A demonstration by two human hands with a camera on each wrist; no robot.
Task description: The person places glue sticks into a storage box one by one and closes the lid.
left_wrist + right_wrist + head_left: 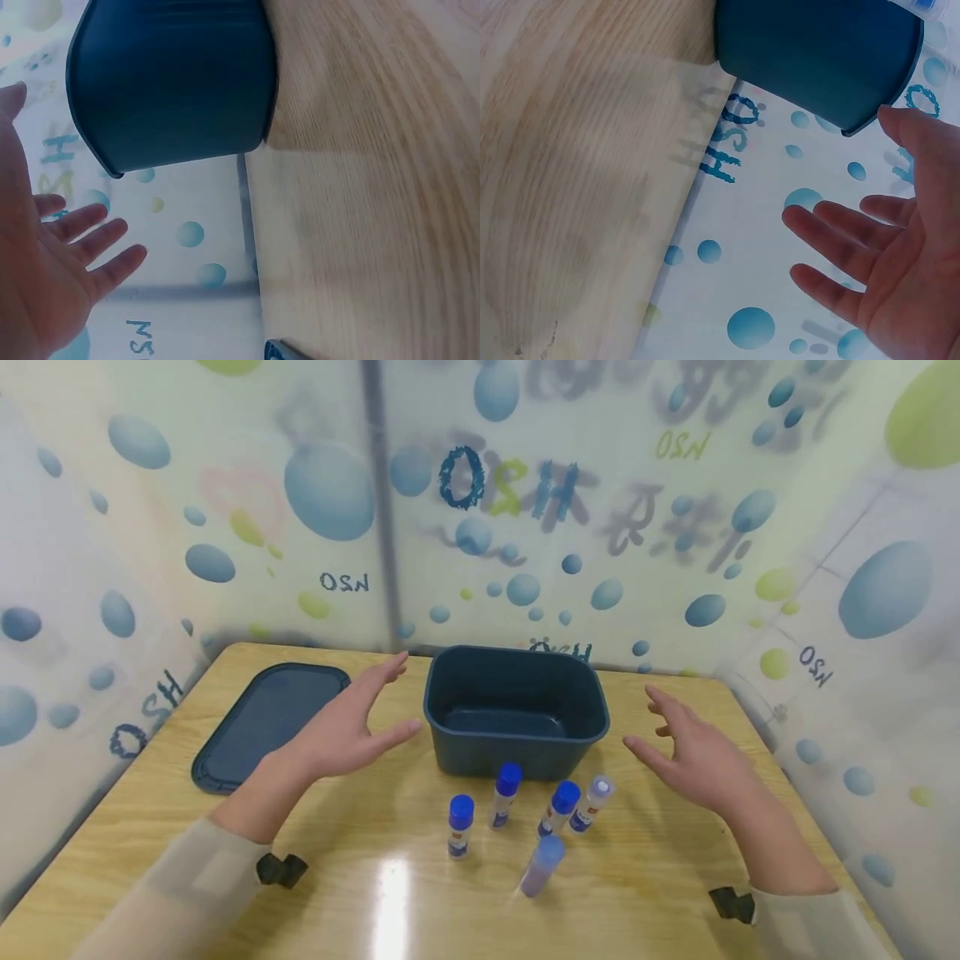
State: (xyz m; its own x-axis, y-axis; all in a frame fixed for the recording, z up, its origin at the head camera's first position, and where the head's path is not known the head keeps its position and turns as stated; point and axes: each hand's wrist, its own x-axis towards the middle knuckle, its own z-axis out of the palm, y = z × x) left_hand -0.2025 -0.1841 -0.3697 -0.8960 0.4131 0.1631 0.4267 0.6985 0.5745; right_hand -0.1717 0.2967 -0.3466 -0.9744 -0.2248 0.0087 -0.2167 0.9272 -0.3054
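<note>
A dark blue rectangular bin stands upright near the back of the wooden table, its inside bare. My left hand hovers to the left of it, fingers extended and thumb apart, touching nothing. To the right of the bin my right hand is held in the air, fingers loosely spread, also holding nothing. In front of the bin several glue sticks stand: one blue-capped glue stick at the left, another close to the bin, a third, a clear-capped glue stick, and a paler blue one nearest me.
A dark blue lid lies flat on the table at the left, partly behind my left forearm. A patterned wall covering borders the table at the back and both sides.
</note>
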